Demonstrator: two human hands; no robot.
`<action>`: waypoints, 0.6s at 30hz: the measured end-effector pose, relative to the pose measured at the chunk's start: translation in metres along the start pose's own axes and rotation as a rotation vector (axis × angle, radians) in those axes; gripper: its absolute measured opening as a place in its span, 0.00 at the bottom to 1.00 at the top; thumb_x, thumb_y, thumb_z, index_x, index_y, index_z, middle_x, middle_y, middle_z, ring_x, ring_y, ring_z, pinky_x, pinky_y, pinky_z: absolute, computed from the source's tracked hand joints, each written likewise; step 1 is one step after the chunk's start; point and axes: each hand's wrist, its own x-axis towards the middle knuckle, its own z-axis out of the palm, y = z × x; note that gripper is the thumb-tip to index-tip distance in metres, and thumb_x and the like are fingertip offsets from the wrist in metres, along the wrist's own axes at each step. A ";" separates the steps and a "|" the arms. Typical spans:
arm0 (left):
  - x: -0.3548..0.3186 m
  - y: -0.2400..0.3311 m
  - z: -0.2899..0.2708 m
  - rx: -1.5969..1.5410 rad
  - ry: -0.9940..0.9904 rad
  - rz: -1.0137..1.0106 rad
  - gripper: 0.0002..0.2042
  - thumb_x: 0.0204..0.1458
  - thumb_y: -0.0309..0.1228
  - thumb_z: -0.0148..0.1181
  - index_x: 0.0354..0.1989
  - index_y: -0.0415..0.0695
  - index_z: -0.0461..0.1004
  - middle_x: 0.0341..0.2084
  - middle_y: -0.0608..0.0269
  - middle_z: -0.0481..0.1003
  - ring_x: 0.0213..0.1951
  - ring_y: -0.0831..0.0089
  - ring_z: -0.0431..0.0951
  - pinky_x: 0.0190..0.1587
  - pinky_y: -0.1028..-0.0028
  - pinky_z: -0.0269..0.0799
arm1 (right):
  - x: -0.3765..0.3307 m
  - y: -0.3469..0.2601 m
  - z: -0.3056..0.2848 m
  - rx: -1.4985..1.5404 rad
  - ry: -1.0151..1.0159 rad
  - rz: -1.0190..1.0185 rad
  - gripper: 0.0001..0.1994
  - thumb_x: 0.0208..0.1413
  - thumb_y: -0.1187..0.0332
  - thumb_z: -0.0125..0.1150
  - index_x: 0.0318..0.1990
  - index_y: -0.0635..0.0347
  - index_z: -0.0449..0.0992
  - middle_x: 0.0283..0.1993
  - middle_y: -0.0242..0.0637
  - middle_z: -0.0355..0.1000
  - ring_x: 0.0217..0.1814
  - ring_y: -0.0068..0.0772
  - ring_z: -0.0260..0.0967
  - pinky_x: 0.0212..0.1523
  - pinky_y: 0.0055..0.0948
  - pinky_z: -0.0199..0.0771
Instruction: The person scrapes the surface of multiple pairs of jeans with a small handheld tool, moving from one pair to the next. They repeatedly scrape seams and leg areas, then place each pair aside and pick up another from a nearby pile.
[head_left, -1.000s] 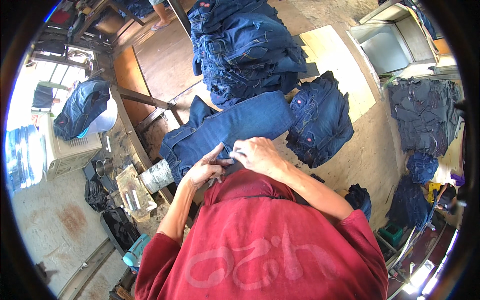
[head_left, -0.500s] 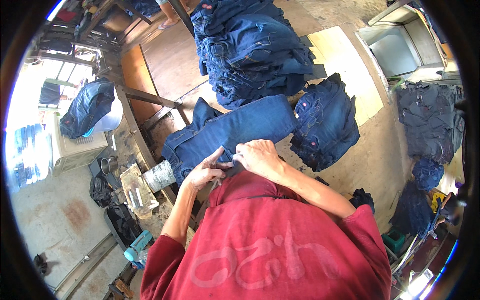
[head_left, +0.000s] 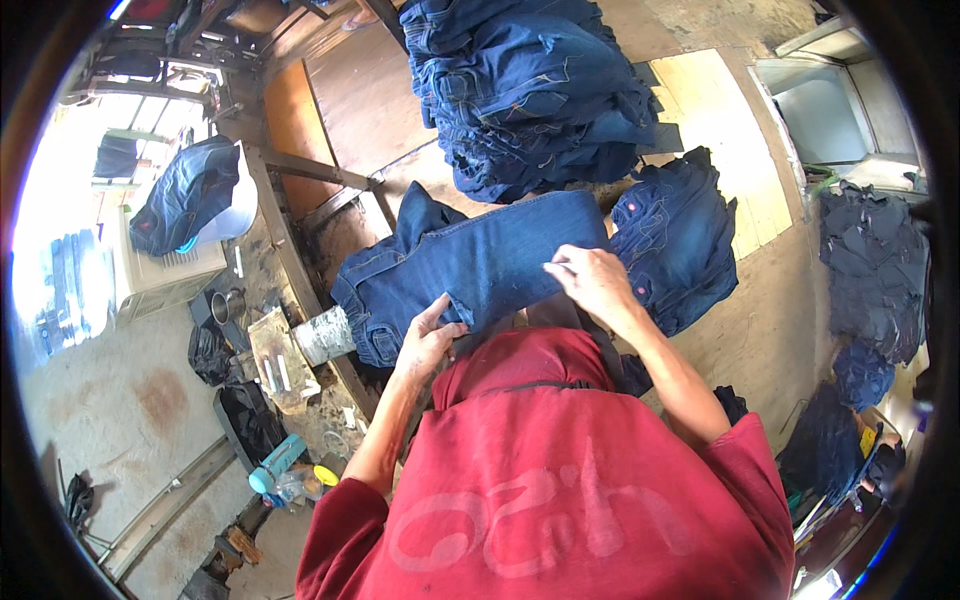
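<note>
A pair of dark blue jeans (head_left: 480, 262) lies spread across the wooden table (head_left: 360, 95) in front of me. My left hand (head_left: 428, 338) rests flat on the near edge of the jeans, fingers apart. My right hand (head_left: 592, 280) presses on the jeans' right end, fingers curled at the hem. A second folded pair of jeans (head_left: 678, 240) lies just right of my right hand.
A tall heap of blue jeans (head_left: 530, 90) fills the far table. A grey cylinder (head_left: 322, 336) and small tools sit on a bench to my left. More dark garments (head_left: 870, 270) lie on the floor at right. A cream box (head_left: 160, 275) carries another denim piece.
My hands, close together at the jeans' near edge before, have moved apart: the right one out to the right end, the left one staying near the middle.
</note>
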 end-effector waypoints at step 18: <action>-0.016 -0.018 -0.023 0.176 0.906 0.563 0.15 0.68 0.38 0.63 0.51 0.36 0.80 0.40 0.49 0.86 0.41 0.61 0.85 0.48 0.62 0.82 | -0.020 0.167 0.040 1.056 0.115 1.027 0.40 0.70 0.29 0.52 0.71 0.56 0.67 0.41 0.39 0.82 0.44 0.40 0.81 0.46 0.46 0.85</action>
